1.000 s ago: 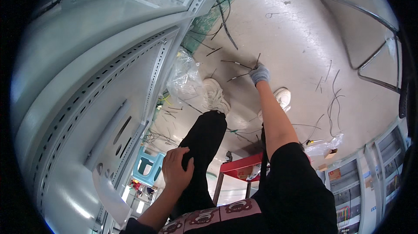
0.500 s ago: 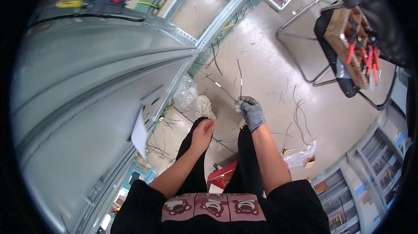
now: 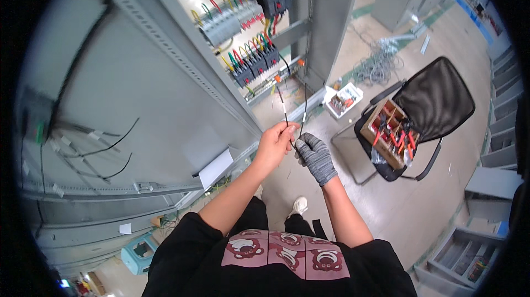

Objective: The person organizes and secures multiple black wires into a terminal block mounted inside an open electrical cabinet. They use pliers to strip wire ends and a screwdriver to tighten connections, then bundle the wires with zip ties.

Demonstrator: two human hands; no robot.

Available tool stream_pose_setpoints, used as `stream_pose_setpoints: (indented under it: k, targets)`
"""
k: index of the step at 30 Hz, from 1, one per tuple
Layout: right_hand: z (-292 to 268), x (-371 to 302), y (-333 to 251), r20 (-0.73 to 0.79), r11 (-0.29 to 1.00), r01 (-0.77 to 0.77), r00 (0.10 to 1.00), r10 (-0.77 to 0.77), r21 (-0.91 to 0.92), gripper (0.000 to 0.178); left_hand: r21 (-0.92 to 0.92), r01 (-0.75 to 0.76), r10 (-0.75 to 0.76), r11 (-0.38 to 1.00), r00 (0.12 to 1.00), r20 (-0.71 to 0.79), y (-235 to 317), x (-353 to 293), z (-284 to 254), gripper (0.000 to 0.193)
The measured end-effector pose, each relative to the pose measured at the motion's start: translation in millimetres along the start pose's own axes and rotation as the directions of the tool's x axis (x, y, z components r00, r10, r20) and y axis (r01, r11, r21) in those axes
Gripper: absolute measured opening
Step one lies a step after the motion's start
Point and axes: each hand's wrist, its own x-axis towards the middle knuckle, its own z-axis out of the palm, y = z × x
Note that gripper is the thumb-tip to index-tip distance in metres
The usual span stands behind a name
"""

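Left of the left hand (image 3: 271, 148) stands a broad grey metal panel (image 3: 132, 98). Right of the right hand (image 3: 316, 156), 1 black mesh-backed chair (image 3: 441, 93) stands on a pale, faintly shiny floor (image 3: 381, 208). Beyond the hands rises a tall grey cabinet frame (image 3: 334, 15), and green floor strips (image 3: 432, 20) show past it. Far right of the hands, grey cabinets (image 3: 497, 181) form a row. A light-blue stool (image 3: 130, 255) sits behind the left hand, farther left.

Floor (image 3: 397, 208), white tray (image 3: 348, 107), grey cables (image 3: 378, 68), chair (image 3: 439, 93)
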Motion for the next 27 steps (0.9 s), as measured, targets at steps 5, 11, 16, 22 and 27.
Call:
stream_pose_setpoints:
  k: [5, 11, 16, 22, 27]
  targets:
    - [4.1, -22.5, -47.9, 0.018, 0.954, 0.253, 0.967, -0.254, -0.163, 0.017, 0.065, -0.209, 0.212, 0.976, 0.976, -0.055, 47.2, -24.1, -3.0, 0.026]
    - [12.9, -49.3, -80.6, 0.110, 0.866, 0.400, 0.916, -0.385, -0.300, 0.020, 0.039, -0.296, 0.298, 0.955, 0.945, -0.131, 78.7, -65.4, -7.1, 0.028]
    - [28.4, -60.0, -95.1, 0.198, 0.750, 0.578, 0.815, -0.544, -0.322, 0.021, 0.046, -0.329, 0.331, 0.943, 0.921, -0.206, 93.2, -94.9, -18.9, 0.030]
    - [48.7, -65.7, -107.9, 0.241, 0.798, 0.533, 0.844, -0.479, -0.281, 0.020, 0.047, -0.381, 0.381, 0.924, 0.896, -0.229, 98.3, -117.3, -38.3, 0.031]
    - [48.9, -80.7, -157.1, 0.523, 0.932, 0.345, 0.778, -0.350, 0.111, 0.021, -0.458, -0.374, 0.419, 0.807, 0.908, -0.003, 125.9, -151.7, -66.9, 0.036]
